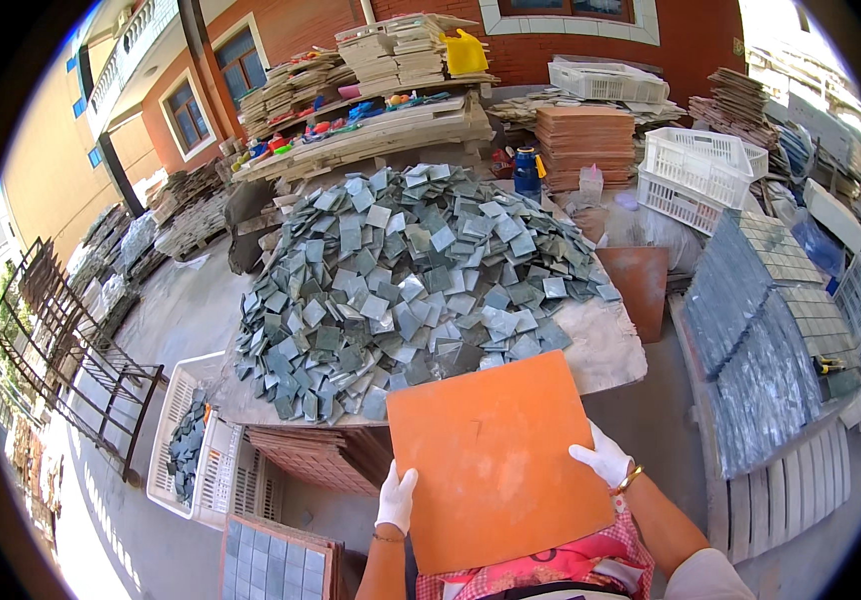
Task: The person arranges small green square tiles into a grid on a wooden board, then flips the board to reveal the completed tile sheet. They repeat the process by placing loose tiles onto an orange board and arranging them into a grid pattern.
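Note:
A square orange board [496, 460] is held up between my two white-gloved hands in front of my body. My left hand [396, 498] grips its left edge. On the opposite edge, my right hand [603, 455] has its thumb over the front face. The fingers behind the board are hidden. Just beyond the board's top edge, a large heap of small grey-green square stone tiles [421, 275] covers a pale worktable [606, 345].
Below left stand a white plastic crate [213, 465] with tile pieces and a tray of gridded tiles [276, 565]. To the right, a pallet [786, 490] bears wrapped tile stacks [751, 350]. Behind the heap are stacked orange boards [586, 145] and white baskets [696, 165].

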The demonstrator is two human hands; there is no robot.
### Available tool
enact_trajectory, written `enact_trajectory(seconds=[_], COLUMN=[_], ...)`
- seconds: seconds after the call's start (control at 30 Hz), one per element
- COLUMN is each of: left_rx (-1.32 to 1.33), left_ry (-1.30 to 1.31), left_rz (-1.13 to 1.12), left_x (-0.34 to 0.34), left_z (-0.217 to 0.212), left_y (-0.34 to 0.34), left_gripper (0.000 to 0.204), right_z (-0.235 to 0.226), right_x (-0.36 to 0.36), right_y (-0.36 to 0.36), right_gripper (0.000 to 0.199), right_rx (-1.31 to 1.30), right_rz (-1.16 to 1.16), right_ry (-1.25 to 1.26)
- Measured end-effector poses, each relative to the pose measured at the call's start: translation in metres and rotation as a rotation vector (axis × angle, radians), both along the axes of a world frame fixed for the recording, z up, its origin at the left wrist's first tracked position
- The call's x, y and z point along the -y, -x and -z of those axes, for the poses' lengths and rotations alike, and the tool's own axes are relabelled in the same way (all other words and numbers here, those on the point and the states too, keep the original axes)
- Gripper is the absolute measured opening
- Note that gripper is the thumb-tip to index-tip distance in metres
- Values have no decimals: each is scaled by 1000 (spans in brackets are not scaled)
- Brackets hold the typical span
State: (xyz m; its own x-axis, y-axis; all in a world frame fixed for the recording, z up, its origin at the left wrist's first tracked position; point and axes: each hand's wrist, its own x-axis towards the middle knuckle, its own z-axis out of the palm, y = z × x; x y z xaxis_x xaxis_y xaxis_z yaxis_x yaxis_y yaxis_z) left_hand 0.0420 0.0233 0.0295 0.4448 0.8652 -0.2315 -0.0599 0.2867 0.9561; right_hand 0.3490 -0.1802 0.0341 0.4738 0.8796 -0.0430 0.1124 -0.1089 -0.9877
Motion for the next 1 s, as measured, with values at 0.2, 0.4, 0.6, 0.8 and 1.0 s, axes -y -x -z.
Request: enact_trajectory(seconds=[0.2,0.4,0.6,0.8,1.0], left_rx=[23,572,697,982,342], left_ry=[-137,58,139,192,418], left_rz=[399,-88,-159,192,273], left_x=[13,53,92,107,37], left_z=[-74,-110,-100,-90,-56], left_y=[27,17,-19,13,72], left_gripper=[47,53,61,84,78], right_z=[-95,-166,-89,-90,-58], right_x=[16,49,79,44,86], right_y=[-13,-7,57,82,40], right_gripper=[47,26,51,41,25], right_rx=[25,266,-333,-311,16], right_rz=[-7,285,296,323,373], right_ry=[53,-479,-431,-321,-168])
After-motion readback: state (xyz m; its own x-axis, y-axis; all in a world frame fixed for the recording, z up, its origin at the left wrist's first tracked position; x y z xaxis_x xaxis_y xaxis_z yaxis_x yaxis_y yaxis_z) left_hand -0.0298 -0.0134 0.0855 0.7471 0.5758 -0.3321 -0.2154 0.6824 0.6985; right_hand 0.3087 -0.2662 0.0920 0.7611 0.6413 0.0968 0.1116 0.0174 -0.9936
